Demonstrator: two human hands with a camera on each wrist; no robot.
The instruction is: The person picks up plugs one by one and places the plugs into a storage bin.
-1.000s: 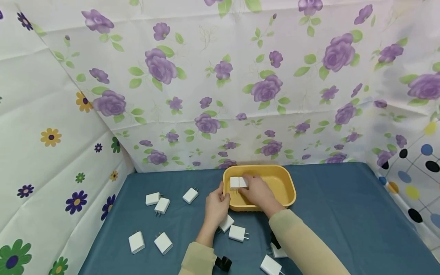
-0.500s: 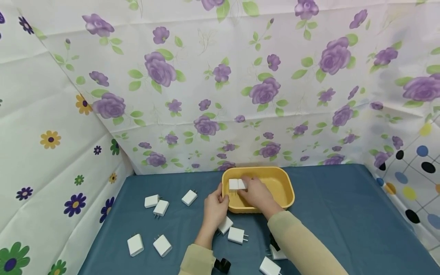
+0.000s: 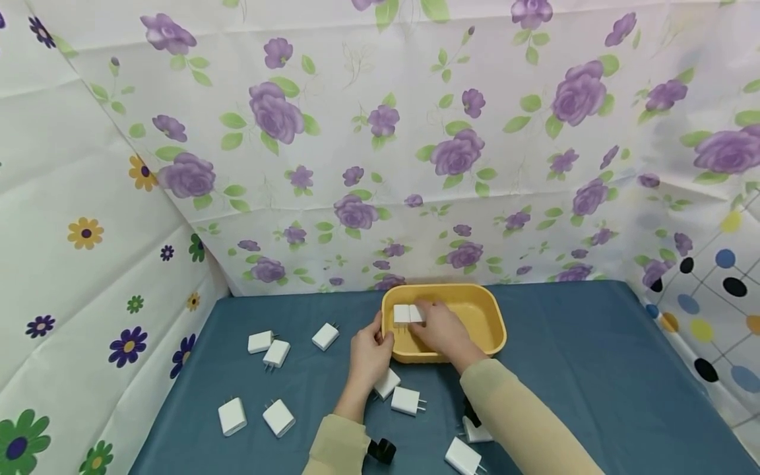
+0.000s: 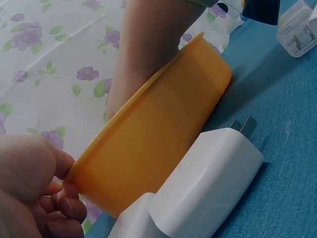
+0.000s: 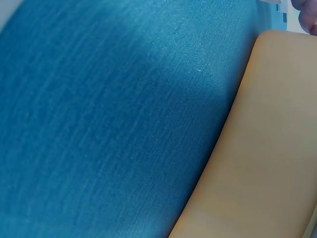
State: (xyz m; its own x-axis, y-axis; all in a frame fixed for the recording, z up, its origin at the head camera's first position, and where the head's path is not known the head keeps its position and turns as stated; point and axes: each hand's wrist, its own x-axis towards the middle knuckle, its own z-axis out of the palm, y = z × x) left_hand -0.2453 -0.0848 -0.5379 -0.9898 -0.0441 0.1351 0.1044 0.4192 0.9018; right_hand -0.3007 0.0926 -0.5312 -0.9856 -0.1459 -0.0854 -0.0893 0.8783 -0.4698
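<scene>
A yellow plastic tub (image 3: 481, 323) stands at the back of the table. My left hand (image 3: 369, 356) pinches its left rim between thumb and fingers, as the left wrist view shows from below. Inside the tub at its left end, two white wall chargers sit side by side, prongs towards me. My right hand (image 3: 442, 330) reaches in over the front wall and holds the right-hand charger (image 3: 416, 314), its fingers partly hiding it. The left-hand charger (image 3: 401, 313) touches it. The right wrist view shows mostly the tub's outer wall (image 5: 257, 148).
Just in front of the tub lie two chargers, one (image 3: 406, 400) fully visible and one (image 3: 387, 383) partly behind my left wrist. Several more lie at left, such as this charger (image 3: 278, 417). Another charger (image 3: 463, 456) lies near my right sleeve. A flowered cloth (image 3: 356, 165) hangs behind.
Both hands and the chargers stay in the same place; only the head view shifts slightly.
</scene>
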